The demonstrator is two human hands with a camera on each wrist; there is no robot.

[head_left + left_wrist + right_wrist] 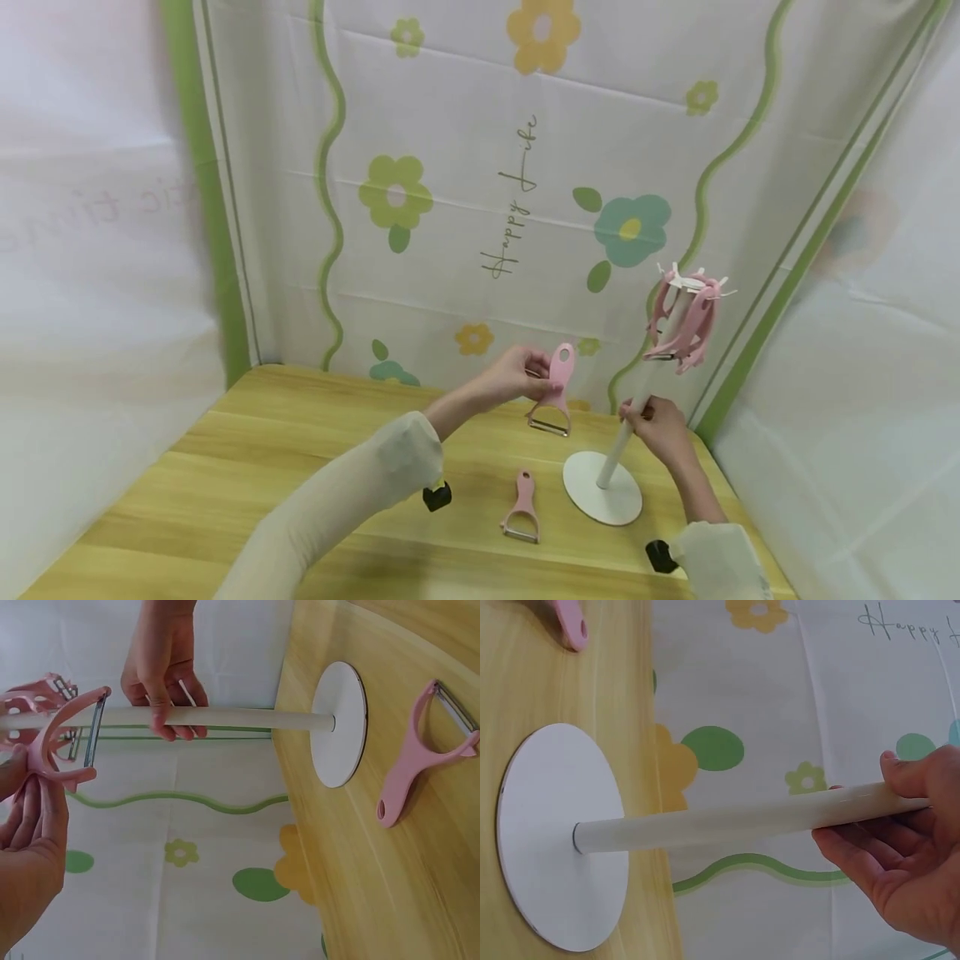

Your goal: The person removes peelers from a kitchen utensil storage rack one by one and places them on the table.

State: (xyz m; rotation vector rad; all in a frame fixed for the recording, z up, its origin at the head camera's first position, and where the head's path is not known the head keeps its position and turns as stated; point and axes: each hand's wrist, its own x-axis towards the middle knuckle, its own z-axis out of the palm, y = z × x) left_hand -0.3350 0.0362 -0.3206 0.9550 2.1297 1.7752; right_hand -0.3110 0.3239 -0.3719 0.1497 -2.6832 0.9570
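Observation:
My left hand (519,374) pinches a pink Y-shaped peeler (559,379) by its handle, raised above the table with the blade end down. In the left wrist view that peeler (45,754) shows its metal blade. My right hand (662,429) grips the pole of a white stand (617,448) partway up; the right wrist view shows fingers and thumb round the pole (765,816). Several pink peelers (693,333) hang from the hooks at the stand's top. Another pink peeler (524,500) lies on the table left of the stand's round base (592,500).
The wooden table (300,450) ends at a white curtain (450,250) printed with flowers and lettering. White cloth walls (885,375) rise on both sides. A black wrist device (437,497) sits at the left cuff, another (662,556) at the right.

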